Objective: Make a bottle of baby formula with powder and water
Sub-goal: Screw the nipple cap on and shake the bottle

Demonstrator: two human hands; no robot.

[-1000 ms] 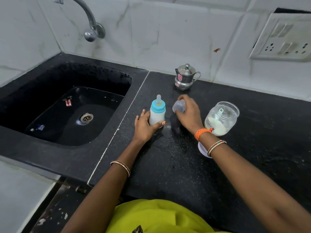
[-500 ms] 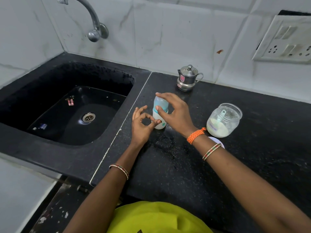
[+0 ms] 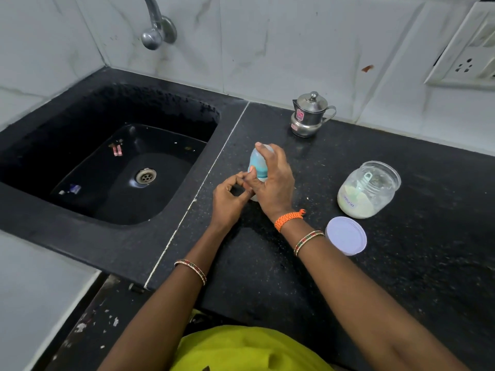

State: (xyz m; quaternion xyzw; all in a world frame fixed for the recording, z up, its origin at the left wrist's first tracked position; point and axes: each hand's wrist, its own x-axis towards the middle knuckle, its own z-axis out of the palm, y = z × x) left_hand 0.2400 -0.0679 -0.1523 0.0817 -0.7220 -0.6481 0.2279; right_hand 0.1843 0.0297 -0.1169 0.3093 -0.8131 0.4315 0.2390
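Observation:
A small baby bottle [image 3: 257, 167] with a blue collar and a clear cap over its teat stands on the black counter [image 3: 267, 263] beside the sink. My right hand [image 3: 273, 180] curls over the cap and collar from the right. My left hand [image 3: 230, 196] sits at the bottle's lower left with its fingers curled against the base, which is mostly hidden. An open clear jar of white formula powder [image 3: 367, 190] with a scoop inside stands to the right. Its white lid [image 3: 346, 235] lies flat in front of it.
A small steel lidded pot [image 3: 308, 116] stands near the back wall. The black sink [image 3: 120, 170] with a drain lies left, under a steel tap [image 3: 156, 28]. A socket panel [image 3: 466, 57] is on the right wall. My yellow-green clothing fills the bottom edge.
My right hand carried the clear cap from the counter over to the bottle and now covers the teat with it. My left hand's fingers have curled in at the bottle's base.

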